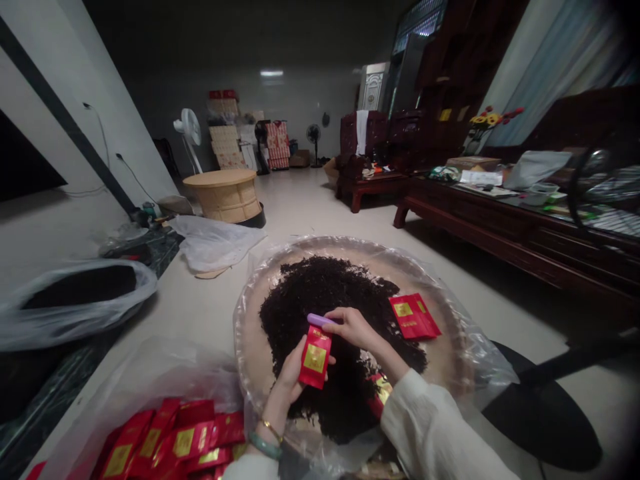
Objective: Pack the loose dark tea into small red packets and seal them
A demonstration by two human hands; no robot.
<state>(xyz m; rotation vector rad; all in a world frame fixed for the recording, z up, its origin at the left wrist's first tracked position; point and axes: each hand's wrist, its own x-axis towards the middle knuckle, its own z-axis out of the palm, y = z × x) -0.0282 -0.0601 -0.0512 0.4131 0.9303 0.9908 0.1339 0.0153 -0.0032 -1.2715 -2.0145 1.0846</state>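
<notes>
My left hand [291, 368] is wrapped round a small red packet [315, 360] with a gold label, holding it upright. In my right hand [353, 328] is a slim purple tool [320, 320], pinched across the packet's top edge; its exact kind is unclear. Below both hands, a heap of dark, loose, tea-like leaves [320, 287] lies in a wide round tray [250, 327] lined with clear plastic. Flat red packets [414, 316] rest at the tray's right side. Another red packet [383, 390] is partly hidden by my right forearm.
At lower left, a clear plastic bag [165, 363] holds several red packets [185, 440]. Another bag [145, 280] with dark contents stands farther left. A round wooden stand [225, 193] is ahead, a long dark table [500, 230] to the right, and a black round base [545, 413] at lower right.
</notes>
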